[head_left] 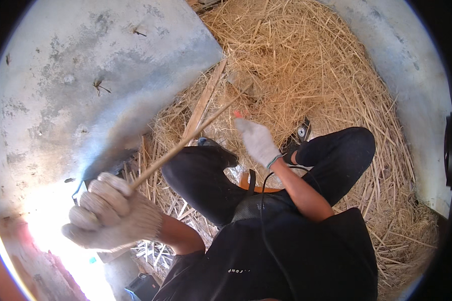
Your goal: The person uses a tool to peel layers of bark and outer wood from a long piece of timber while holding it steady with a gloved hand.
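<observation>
My left hand [118, 213], in a knitted whitish work glove, is raised at the lower left with its fingers wrapped round a long wooden stick [178, 147]. The stick slants up and away to the right; its far end lies over the straw. In a similar glove, my right hand [258, 139] reaches down between my knees, fingers close together. A small orange-red thing [237, 114] shows at its fingertips, too blurred to name. The stick's far end is just beyond that hand, apart from it. Loose straw [296, 65] surrounds the place.
A flat wooden board [204, 100] lies on the straw beside the stick. Grey stained walls [110, 60] stand to the left and right. A black cable [262, 210] runs down my front. A dark box-shaped thing [143, 287] sits at the lower left, near bright light.
</observation>
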